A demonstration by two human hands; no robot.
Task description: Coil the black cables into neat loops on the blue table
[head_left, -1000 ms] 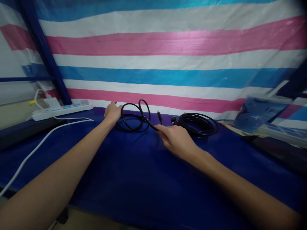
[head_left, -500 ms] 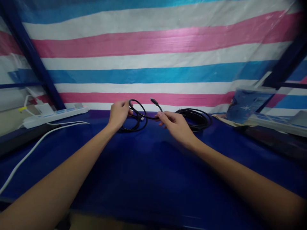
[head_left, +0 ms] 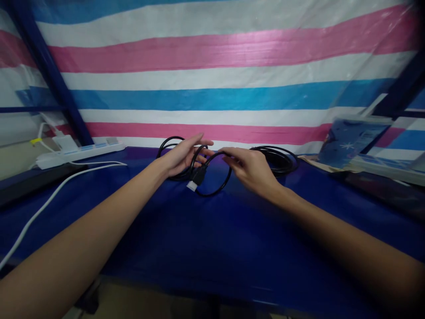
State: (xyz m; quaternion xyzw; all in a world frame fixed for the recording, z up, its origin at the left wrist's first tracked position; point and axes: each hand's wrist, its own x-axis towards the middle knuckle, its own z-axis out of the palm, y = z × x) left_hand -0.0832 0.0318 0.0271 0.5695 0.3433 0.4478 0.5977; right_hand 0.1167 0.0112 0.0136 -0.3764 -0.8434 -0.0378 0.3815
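A black cable [head_left: 212, 195] with a dark connector [head_left: 198, 176], its end pale, is looped between my two hands above the blue table. My right hand [head_left: 254, 170] pinches the cable near the top of this loop. Beside the connector, my left hand [head_left: 182, 156] has its fingers spread and palm turned inward; cable passes by its fingers, and whether they touch it is hard to tell. More loops of the cable lie behind the left hand. Partly hidden by my right hand, a coil of black cable [head_left: 288, 166] rests on the table.
A white power strip [head_left: 79, 153] with a plugged-in white adapter stands at the back left, and a white cord [head_left: 49, 201] runs forward. A blue packet [head_left: 345, 139] is at the back right, near a dark flat object [head_left: 375, 188]. Striped sheeting hangs behind the blue table [head_left: 206, 239].
My left hand has opened from its pinch and moved right, toward my right hand. The pale-ended connector now hangs between the hands. My right hand has shifted slightly right, still gripping cable.
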